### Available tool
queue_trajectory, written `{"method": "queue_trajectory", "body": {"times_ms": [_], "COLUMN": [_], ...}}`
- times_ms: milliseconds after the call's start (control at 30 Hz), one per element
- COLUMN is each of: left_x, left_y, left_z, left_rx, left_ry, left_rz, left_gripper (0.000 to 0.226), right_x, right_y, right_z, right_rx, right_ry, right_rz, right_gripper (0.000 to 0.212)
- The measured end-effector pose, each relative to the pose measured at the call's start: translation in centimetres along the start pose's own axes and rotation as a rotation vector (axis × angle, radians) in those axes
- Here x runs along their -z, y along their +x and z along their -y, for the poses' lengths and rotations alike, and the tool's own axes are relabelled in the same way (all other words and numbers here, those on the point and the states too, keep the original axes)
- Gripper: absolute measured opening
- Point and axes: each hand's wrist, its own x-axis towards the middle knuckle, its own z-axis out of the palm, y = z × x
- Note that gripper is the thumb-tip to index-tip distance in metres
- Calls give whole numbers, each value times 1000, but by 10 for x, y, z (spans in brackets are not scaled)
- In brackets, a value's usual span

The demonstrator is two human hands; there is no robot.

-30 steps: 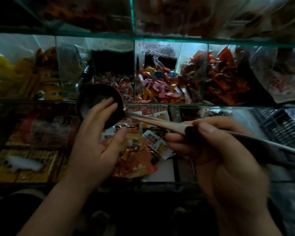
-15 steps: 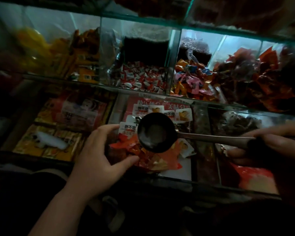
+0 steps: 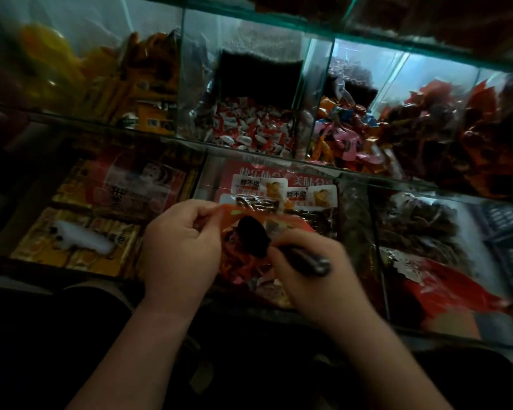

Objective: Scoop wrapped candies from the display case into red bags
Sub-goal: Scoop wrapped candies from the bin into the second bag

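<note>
The display case fills the view, and over the middle compartment by its front edge hangs the red bag, its mouth pinched open at the left rim by the curled fingers of the left hand. The right hand is wrapped round the handle of the dark scoop, whose bowl sits tipped in the bag's mouth between the two hands, so this looks like the emptying step; the next move probably calls for lifting the scoop clear and reaching back to the wrapped candies in the rear compartments, well apart from the fingers
</note>
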Motion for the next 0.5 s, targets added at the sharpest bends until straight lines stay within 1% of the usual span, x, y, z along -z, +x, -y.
{"method": "queue_trajectory", "body": {"times_ms": [33, 100, 200, 267, 333, 367, 400, 467, 500], "left_x": [2, 5, 8, 8, 8, 8, 8, 8, 9], "left_y": [0, -1, -5, -9, -11, -11, -12, -13, -14], "left_z": [3, 10, 21, 23, 22, 20, 19, 17, 18], "left_rx": [-22, -15, 3, -4, -5, -9, -15, -23, -27], "left_ry": [13, 62, 99, 102, 92, 93, 95, 93, 94], "left_rz": [-14, 13, 45, 50, 50, 47, 44, 53, 55], "left_gripper": [7, 10, 8, 10, 15, 17, 19, 16, 13], "right_x": [-12, -39, -49, -45, -45, -44, -41, -30, -26], "right_y": [3, 11, 20, 18, 14, 12, 9, 3, 0], "right_z": [-4, -8, -12, -8, -5, -9, -10, -11, -15], "right_rx": [-15, -90, -261, -307, -346, -390, -460, -565, -576], "right_ry": [5, 34, 219, 251, 322, 402, 534, 743, 775], "right_rz": [25, -16, -91, -57, -64, -91, -106, -123, -124], "right_gripper": [10, 11, 26, 32, 30, 24, 19, 19, 20]}}
